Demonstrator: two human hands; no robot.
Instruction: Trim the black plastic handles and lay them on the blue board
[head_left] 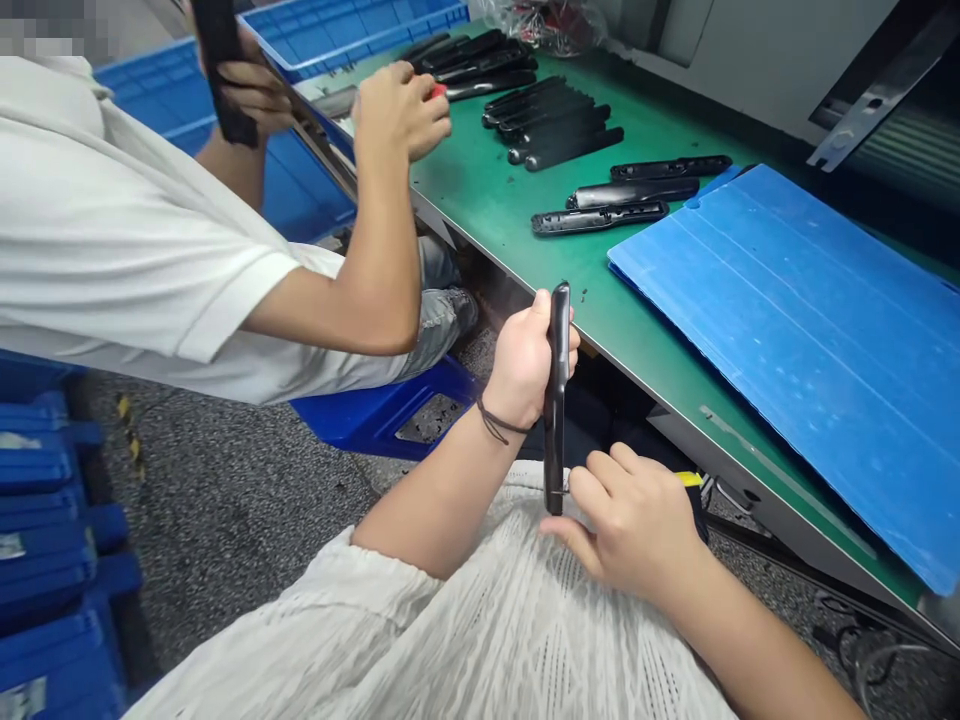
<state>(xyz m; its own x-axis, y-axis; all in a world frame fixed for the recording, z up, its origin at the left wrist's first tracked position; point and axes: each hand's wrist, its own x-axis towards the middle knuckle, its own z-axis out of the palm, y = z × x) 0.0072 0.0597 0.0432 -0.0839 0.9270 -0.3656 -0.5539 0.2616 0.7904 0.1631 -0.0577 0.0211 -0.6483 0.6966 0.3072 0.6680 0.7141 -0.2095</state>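
Observation:
My left hand (525, 357) is wrapped round a long, narrow black plastic casing (556, 410), which stands nearly upright above my lap at the table's front edge. My right hand (634, 515) is closed beside the casing's lower end, its thumb just under the tip. A yellow end (688, 479) shows behind my right hand, and a thin blade-like tip lies across the casing near its bottom. The rest of this slim tool is hidden by my fingers.
Black casings (600, 220) lie on the green table (480, 190), with several more piled behind. A blue plastic sheet (802, 340) covers the right side. On the left, a seated co-worker (150, 240) holds a black piece. Blue crates (45, 520) stand at far left.

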